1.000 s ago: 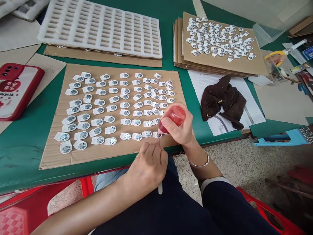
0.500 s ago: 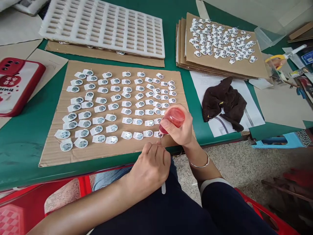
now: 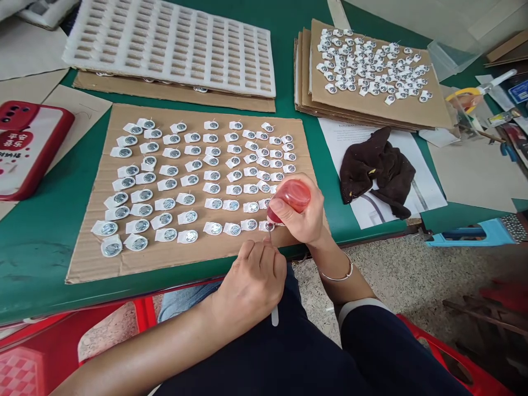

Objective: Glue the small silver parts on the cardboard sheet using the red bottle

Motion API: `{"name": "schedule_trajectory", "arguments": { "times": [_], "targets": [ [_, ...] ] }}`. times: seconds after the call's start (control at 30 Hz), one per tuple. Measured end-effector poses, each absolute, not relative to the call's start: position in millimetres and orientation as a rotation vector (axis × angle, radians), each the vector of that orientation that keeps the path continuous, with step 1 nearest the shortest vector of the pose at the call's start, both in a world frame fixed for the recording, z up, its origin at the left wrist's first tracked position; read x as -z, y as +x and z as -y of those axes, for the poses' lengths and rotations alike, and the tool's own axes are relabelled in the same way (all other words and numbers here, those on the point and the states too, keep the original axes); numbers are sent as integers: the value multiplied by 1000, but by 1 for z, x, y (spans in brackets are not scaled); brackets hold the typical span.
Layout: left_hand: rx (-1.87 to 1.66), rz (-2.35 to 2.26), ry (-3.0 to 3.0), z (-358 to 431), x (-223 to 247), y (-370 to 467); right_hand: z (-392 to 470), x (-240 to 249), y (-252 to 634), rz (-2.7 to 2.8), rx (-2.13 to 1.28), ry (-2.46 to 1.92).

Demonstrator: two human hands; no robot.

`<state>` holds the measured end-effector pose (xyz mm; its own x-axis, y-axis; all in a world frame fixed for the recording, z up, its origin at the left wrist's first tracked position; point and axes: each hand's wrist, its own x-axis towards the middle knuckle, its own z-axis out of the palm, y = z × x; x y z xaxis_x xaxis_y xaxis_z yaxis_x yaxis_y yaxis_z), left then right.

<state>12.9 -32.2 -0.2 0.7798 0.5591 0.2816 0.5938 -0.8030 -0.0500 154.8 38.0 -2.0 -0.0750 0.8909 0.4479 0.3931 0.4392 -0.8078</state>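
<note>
My right hand (image 3: 303,214) is wrapped round a red squeeze bottle (image 3: 295,195), tipped downward. From it a thin needle nozzle (image 3: 270,233) reaches to the fingertips of my left hand (image 3: 258,272). That left hand is closed in a fist at the table's front edge, and a pale, round-ended flat stick (image 3: 275,317) pokes out below it. What its fingertips pinch is hidden. Just beyond both hands lies a cardboard sheet (image 3: 160,256) bearing rows of small white tabs with round silver discs (image 3: 191,236); the nearest disc (image 3: 268,225) sits beside the nozzle.
A white foam tray with slots (image 3: 173,49) rests on cardboard at the back. Stacked boards (image 3: 330,102) with more discs stand back right. A dark brown cloth (image 3: 377,170) lies on printed paper (image 3: 363,217). At left is a phone in a red case (image 3: 53,148).
The view has shifted slightly. Both hands and the bottle keep nearly the same place, with the nozzle still at the left fingertips.
</note>
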Motion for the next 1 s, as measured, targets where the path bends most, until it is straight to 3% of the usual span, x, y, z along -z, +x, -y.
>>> {"name": "schedule_trajectory", "arguments": {
  "times": [1.0],
  "targets": [
    [436,943,-2847,32,3,12,-40,3,158,1678,-512,-1150]
  ]
}}
